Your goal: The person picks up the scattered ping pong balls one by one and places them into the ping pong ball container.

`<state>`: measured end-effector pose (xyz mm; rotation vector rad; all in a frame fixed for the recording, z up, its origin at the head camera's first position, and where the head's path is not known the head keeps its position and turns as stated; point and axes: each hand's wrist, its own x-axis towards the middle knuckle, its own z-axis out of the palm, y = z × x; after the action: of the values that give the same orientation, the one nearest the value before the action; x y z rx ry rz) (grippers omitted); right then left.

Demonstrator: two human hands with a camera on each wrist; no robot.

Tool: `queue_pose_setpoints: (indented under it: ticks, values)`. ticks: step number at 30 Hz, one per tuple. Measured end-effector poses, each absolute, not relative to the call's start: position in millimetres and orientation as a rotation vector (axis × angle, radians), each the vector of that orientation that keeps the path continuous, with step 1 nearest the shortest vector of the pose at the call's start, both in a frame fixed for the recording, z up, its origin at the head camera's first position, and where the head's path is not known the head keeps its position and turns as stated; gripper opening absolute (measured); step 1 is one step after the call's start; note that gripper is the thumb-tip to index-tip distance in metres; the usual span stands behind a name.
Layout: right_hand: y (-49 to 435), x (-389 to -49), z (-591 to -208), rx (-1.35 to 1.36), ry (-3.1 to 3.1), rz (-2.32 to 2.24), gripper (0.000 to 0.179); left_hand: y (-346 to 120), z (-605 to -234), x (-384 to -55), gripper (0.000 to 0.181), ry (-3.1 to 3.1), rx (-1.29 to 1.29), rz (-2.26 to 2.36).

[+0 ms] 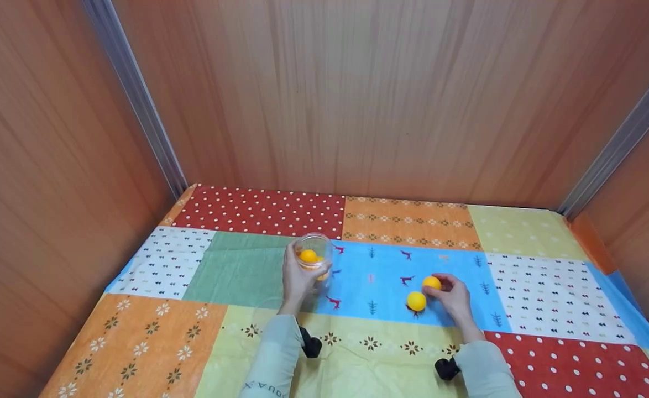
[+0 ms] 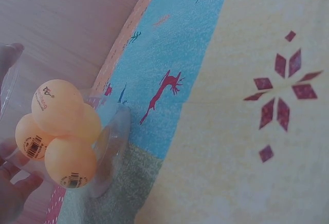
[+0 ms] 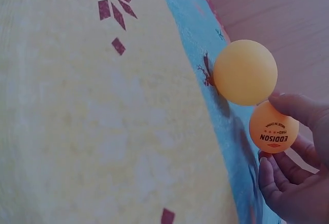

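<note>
My left hand (image 1: pixel 299 279) grips a clear plastic jar (image 1: pixel 314 239), its fingers and thumb round the wall. Several orange table tennis balls (image 2: pixel 70 161) lie piled inside, seen through the clear side in the left wrist view. Off to the right, my right hand (image 1: pixel 453 296) pinches an orange table tennis ball (image 3: pixel 274 128) between thumb and fingers; printed lettering shows on it. Just beside that one, another table tennis ball (image 1: pixel 416 301) rests on the blue patch of the cloth, near the fingertips.
A patchwork cloth (image 1: pixel 247 276) with coloured, printed squares covers the table. Wood-grain panels (image 1: pixel 357 99) rise behind it and on both sides, joined by metal corner posts (image 1: pixel 136 88). Blue cloth lies between the jar and the loose ball.
</note>
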<state>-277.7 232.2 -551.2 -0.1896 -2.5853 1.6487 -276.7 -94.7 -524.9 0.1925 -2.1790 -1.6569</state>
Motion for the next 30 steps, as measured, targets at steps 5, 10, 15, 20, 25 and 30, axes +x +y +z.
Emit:
queue_pose_setpoints:
  ticks: [5, 10, 15, 20, 25, 30]
  values:
    - [227.5, -279.6, -546.2, -0.215, -2.595, 1.651, 0.044, -94.6, -524.4, -276.2, 0.078, -2.175, 0.203, -1.661]
    - [223.1, -281.3, -542.5, -0.205, -2.602, 1.655, 0.047, -94.8, -524.4, -276.4, 0.078, -2.169, 0.193, -1.677]
    - [216.6, -282.9, -538.8, -0.169, -2.585, 1.648, 0.046, -94.7, -524.5, -276.4, 0.077, -2.163, 0.178, -1.68]
    - [218.5, -299.7, -562.2, -0.092, -2.586, 1.575, 0.05, -94.7, -524.3, -275.7, 0.076, -2.161, 0.174, -1.682]
    - [218.5, -321.7, -587.0, -0.072, -2.575, 1.545, 0.051, -94.9, -524.0, -276.2, 0.076, -2.168, 0.183, -1.679]
    - [198.7, -307.5, -550.0, -0.116, -2.591, 1.609, 0.046, -94.8, -524.3, -276.9, 0.076, -2.169, 0.181, -1.666]
